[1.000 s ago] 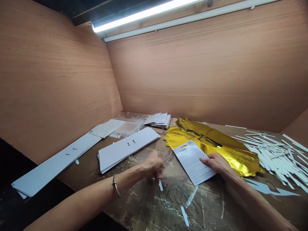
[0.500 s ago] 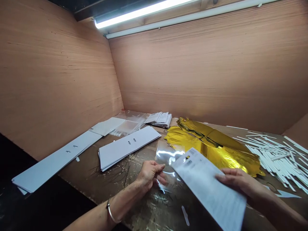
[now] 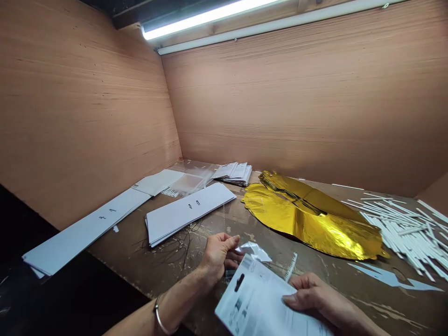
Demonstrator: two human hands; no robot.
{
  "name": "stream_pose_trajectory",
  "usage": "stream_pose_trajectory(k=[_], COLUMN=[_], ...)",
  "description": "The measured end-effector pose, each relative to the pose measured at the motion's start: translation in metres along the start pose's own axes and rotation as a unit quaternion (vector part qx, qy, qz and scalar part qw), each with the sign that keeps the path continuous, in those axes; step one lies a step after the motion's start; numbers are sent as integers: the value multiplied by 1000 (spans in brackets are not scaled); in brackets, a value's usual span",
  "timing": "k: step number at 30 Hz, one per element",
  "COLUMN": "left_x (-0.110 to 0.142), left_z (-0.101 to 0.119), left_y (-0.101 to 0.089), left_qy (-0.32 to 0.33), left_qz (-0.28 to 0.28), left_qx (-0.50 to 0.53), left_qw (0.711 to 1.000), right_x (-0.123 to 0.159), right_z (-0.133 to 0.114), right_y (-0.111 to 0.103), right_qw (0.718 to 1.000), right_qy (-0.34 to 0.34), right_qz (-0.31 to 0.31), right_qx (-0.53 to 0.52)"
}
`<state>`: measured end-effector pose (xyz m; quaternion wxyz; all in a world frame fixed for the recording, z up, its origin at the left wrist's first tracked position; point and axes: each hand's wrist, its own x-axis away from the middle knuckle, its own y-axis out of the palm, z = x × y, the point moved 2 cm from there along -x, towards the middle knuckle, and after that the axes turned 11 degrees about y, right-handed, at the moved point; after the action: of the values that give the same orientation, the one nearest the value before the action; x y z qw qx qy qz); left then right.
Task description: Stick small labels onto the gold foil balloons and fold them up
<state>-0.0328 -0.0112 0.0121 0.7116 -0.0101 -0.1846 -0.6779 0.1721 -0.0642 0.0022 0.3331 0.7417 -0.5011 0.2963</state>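
Observation:
My left hand (image 3: 219, 254) pinches a crumpled transparent plastic sleeve (image 3: 254, 252) between its fingers. The sleeve's lower part goes behind a white printed header card (image 3: 252, 298) with a dark hanging slot. My right hand (image 3: 311, 294) holds that card at its edge, low in the view, and the card's lower corner runs out of the frame. Both hands are close together above the scarred brown worktop (image 3: 196, 266). A flat gold foil balloon (image 3: 311, 219) lies just beyond them, touching neither hand.
Two stacks of long white cards (image 3: 189, 214) (image 3: 84, 231) lie to the left, with printed cards (image 3: 233, 173) and plastic sleeves (image 3: 187, 183) behind. Loose white sticks (image 3: 402, 233) are heaped at the right. Wooden walls (image 3: 315, 102) close the back and left.
The card has swung down toward me and tilted. The sleeve is now bunched by my left hand, no longer spread in front of the balloon, which shows fully.

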Motion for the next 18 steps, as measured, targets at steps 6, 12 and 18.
stream_pose_trajectory(k=[6,12,18], left_x=[5,1,-2], left_z=[5,8,21], left_y=[-8,-5,2], left_qy=[15,59,86], left_qz=[27,33,35], left_qx=[18,48,57], left_qw=[999,997,994], right_x=[11,16,14], right_z=[-11,-6,-5], right_y=[1,12,13], right_qw=[994,984,970], right_qy=[-103,-147,-192], right_qz=[38,99,139], right_qx=[12,-19,-51])
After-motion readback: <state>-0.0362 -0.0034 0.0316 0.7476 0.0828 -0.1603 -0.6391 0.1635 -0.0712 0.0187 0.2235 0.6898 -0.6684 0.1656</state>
